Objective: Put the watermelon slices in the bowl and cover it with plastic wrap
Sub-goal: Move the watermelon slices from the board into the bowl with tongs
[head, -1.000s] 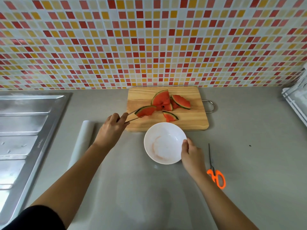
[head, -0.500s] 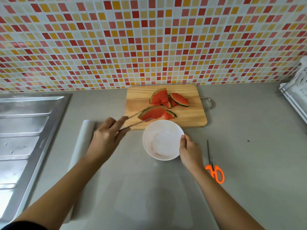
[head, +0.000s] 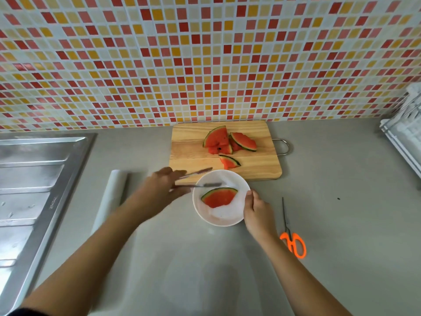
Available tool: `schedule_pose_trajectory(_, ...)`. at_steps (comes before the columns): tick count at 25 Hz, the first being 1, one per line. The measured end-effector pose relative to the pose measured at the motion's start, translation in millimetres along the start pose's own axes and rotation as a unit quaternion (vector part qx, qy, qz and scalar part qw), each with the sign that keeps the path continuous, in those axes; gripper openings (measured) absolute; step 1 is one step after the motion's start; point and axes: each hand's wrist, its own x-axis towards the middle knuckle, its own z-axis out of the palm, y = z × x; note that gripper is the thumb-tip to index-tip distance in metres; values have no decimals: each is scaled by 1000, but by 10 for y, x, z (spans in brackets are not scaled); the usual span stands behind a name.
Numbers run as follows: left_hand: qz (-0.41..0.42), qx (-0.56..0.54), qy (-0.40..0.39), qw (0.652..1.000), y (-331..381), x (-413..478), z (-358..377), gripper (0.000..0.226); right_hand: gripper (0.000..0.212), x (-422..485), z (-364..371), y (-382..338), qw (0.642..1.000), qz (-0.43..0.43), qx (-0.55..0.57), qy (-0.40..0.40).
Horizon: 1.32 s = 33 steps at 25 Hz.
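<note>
At the far left lies a metal sink [head: 34,179], and right of it a roll of plastic wrap [head: 111,197] rests on the counter. Left of centre the blurred left hand [head: 159,190] grips tongs [head: 200,179], their arms spread and empty over the bowl [head: 225,215], where one watermelon slice [head: 218,197] lies; more slices [head: 227,142] sit on the cutting board [head: 193,144] above. The right hand [head: 257,210] pinches the bowl's right rim, scissors [head: 293,242] lying at its right.
</note>
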Motion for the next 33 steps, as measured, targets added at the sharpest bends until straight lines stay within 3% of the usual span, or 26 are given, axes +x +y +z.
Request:
schedule_pose_trajectory(1, -26, -42, 23, 999, -59, 97, -63, 36, 33, -1, -1, 4, 1000, -2, 0, 0)
schedule_pose_trajectory(3, -168, -115, 0, 979, -216, 392, -96, 29, 32, 0, -3, 4, 1000, -3, 0, 1)
schedule_pose_trajectory(4, -259, -185, -34, 947, -293, 529, -53, 29, 32, -1, -3, 5, 1000, -4, 0, 2)
schedule_pose_trajectory(6, -381, -356, -92, 848, -422, 742, 107, 34, 32, 7, 5, 12, 1000, -4, -1, 3)
schedule_pose_trajectory(8, -411, -449, -116, 785, -463, 903, 276, 26, 32, 8, 19, 19, 1000, -7, -3, 9)
schedule_pose_trajectory(10, -412, -489, -122, 759, -443, 1052, 381, 19, 31, 8, 25, 21, 1000, -6, -3, 14)
schedule_pose_trajectory(14, -420, -493, -116, 753, -407, 1262, 473, 20, 32, 17, 34, 20, 1000, -2, -4, 18)
schedule_pose_trajectory(20, -430, -442, -64, 785, -345, 1278, 389, 18, 33, 0, 12, 8, 1000, -9, 0, 7)
schedule_pose_trajectory(23, -437, -485, -70, 755, -348, 1195, 375, 17, 35, -1, 9, 3, 1000, -10, 6, 2)
schedule_pose_trajectory(27, -449, -570, -75, 685, -365, 1112, 401, 18, 35, -4, 9, -6, 1000, -9, 0, 2)
schedule_pose_trajectory(29, -447, -582, -72, 676, -347, 1100, 378, 20, 35, -7, 5, -3, 1000, -12, -2, -2)
schedule_pose_trajectory(33, -406, -548, -62, 729, -326, 973, 197, 19, 34, 1, 14, -11, 1000, -9, 4, 10)
